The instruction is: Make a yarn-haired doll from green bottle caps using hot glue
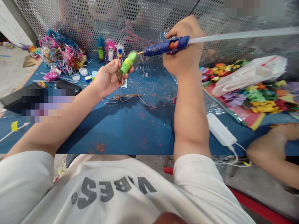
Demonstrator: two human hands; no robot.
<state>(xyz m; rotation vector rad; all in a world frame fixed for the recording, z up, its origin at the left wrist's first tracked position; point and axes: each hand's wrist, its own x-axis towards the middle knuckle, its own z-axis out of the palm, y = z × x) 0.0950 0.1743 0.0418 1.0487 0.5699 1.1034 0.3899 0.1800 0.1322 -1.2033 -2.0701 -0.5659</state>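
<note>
My left hand [108,77] is closed round a small green tube-shaped craft piece [127,63], held above the blue table [121,127]. My right hand [184,49] grips a blue hot glue gun [165,46] with a long clear glue stick [243,34] sticking out to the right. The gun's metal tip almost touches the top of the green piece. A bit of string [127,99] lies on the table below my left hand.
Three small finished figures [110,50] stand at the back by the perforated metal screen [144,18]. A heap of coloured cords [60,53] lies at back left. Coloured paper pieces [257,93] and a white power strip [220,130] are right. Another person's arm [273,155] rests at lower right.
</note>
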